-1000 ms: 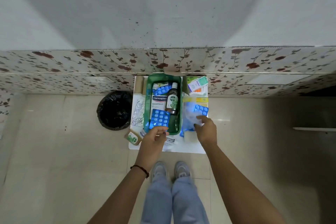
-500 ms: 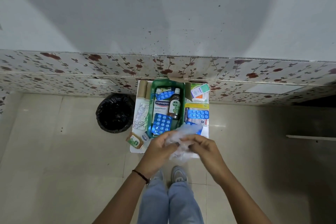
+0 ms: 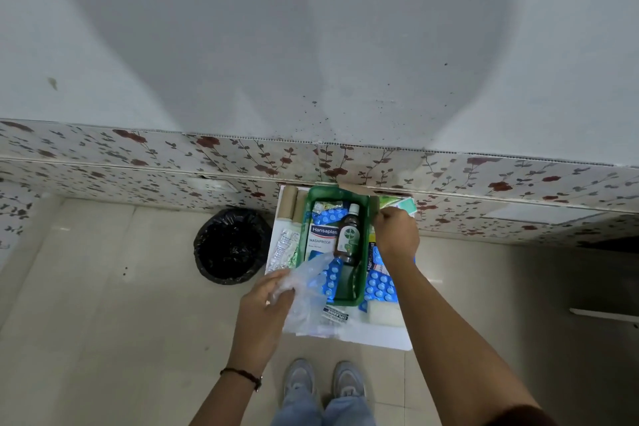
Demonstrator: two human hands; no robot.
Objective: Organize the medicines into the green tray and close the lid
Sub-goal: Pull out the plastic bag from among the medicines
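The green tray [image 3: 361, 290] lies on a white board on the floor against the wall. It holds a Hansaplast box [image 3: 321, 236], a brown Dettol bottle [image 3: 348, 237] and blue blister packs [image 3: 327, 217]. My left hand [image 3: 266, 294] grips a crumpled clear plastic bag [image 3: 309, 290] over the tray's near left corner. Beyond the tray's right rim, my right hand [image 3: 397, 235] has its fingers curled on the edge of a green and white box [image 3: 405, 204]. More blue blister packs [image 3: 378, 287] lie right of the tray, partly under my right forearm.
A bin lined with black plastic [image 3: 231, 245] stands left of the board [image 3: 373, 335]. Two cardboard rolls [image 3: 288, 204] and a silver blister strip [image 3: 285, 249] lie left of the tray. A white block [image 3: 383, 313] and a sachet [image 3: 333, 314] lie in front. My shoes [image 3: 325, 380] stand behind.
My hands have parted. The left keeps the plastic bag and has drifted left. The right has let go of the bag and reached forward to the box at the tray's far right.
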